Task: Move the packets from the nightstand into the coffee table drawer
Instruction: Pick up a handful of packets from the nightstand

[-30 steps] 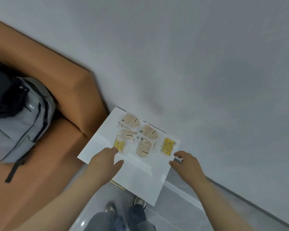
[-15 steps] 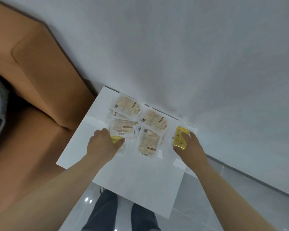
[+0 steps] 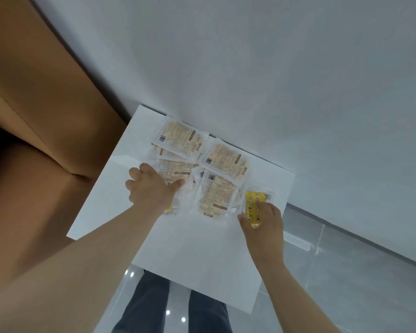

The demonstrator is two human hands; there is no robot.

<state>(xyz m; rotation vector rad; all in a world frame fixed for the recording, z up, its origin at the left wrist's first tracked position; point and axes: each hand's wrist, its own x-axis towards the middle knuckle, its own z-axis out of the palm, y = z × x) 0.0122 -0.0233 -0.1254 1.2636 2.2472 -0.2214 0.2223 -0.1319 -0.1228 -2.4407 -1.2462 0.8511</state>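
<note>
Pickup stage. Nothing looks to be off the nightstand (image 3: pixel 202 248) yet, and the coffee table drawer isn't in view. All packets sit on the white top, bunched at the far side by the wall, which is why both arms reach fwd over the bare near half.

R hand (image 3: pixel 264 224) has the yellow packet (image 3: pixel 253 200) near the top's right edge. Thumb is on its left side w/ fingers curled over the face, i.e. a narrow pinch on the near end, prob. to peel a thin flat thing off a smooth surface. Its long axis runs near-to-far; the far end points at the wall and the near end is hidden in the hand.

L hand (image 3: pixel 149 191) lies knuckles-up over a second yellow packet (image 3: pixel 169 208), only a sliver of which shows by the wrist. Thumb sticks out to the right over the beige packets (image 3: pixel 214 198). Fingers curl down, but the palm hides the contact, so can't tell if they actually hold anything. The sliver suggests the same near-to-far lie.

Beige packets: approx four, flat and overlapping. The middle one lies lengthwise near-to-far, just beside the yellow packet. The two at the back sit skewed, corners toward the wall. W/ that overlap, lifting one may drag its neighbour.

Brown sofa (image 3: pixel 46 116) is at left, touching or just beside the nightstand; can't tell which.
</note>
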